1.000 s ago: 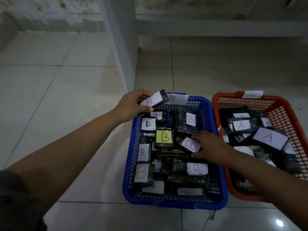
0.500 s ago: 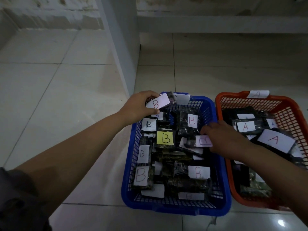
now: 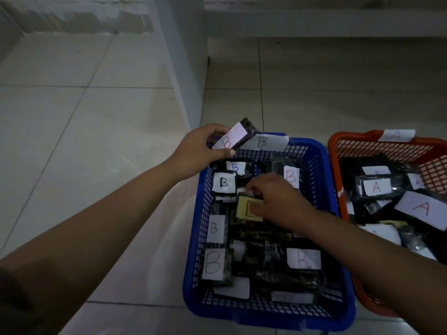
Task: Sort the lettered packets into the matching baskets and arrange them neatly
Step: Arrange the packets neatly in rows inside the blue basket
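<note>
A blue basket [image 3: 321, 165] with a B tag [image 3: 263, 142] on its far rim holds several dark packets with B labels. Beside it on the right, an orange basket [image 3: 337, 170] with an A tag holds several A packets [image 3: 376, 187]. My left hand [image 3: 200, 151] holds a dark packet with a red B label [image 3: 232, 137] above the blue basket's far left corner. Inside the blue basket, my right hand [image 3: 275, 201] reaches in, its fingers on the packet with the yellow B label [image 3: 244, 209]; what else it may hold is hidden.
Both baskets stand on a pale tiled floor. A white pillar [image 3: 183, 68] rises just behind the blue basket's left corner. A low ledge [image 3: 314, 22] runs along the back wall. Bare tiles lie to the left of the baskets.
My right hand has moved left from the basket's right side to the yellow B packet. The left hand lifted its red B packet slightly higher.
</note>
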### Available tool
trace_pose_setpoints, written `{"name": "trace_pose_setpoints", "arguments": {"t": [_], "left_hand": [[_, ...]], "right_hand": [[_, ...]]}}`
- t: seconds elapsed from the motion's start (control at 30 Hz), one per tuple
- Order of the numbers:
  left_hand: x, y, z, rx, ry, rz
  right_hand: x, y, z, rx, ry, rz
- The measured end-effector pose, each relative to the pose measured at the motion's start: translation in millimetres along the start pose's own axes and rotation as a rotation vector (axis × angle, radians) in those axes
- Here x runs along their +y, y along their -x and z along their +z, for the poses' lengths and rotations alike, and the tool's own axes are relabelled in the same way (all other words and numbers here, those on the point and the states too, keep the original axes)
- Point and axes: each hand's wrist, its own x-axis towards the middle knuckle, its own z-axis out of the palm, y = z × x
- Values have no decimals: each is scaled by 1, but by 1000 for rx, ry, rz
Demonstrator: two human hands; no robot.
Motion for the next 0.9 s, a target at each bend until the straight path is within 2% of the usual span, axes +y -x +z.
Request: {"name": "trace_pose_setpoints", "arguments": {"t": [0.07, 0.17, 0.23, 0.33, 0.47, 0.53, 0.6, 0.77, 0.9], "left_hand": [[-3, 0, -3, -4, 9, 2], [-7, -2, -6, -2, 19, -8], [-9, -2, -5, -7, 32, -12], [-10, 0, -1, -18, 60, -12], [-11, 0, 0, -33, 55, -7], [-13, 0, -3, -28, 28, 4], [-14, -2, -7, 0, 32, -9], [-16, -1, -12, 33, 53, -32], [-18, 5, -8, -1, 17, -29]], "right_hand": [[7, -10, -17, -23, -18, 28], [14, -14, -19, -207, -25, 56], [9, -6, -3, -261, 58, 45], [2, 8, 15, -183, 146, -15], [10, -1, -12, 46, -189, 55], [24, -16, -28, 132, -140, 94], [35, -32, -34, 150, -90, 132], [34, -47, -11, 48, -216, 100], [46, -42, -17, 89, -67, 81]]}}
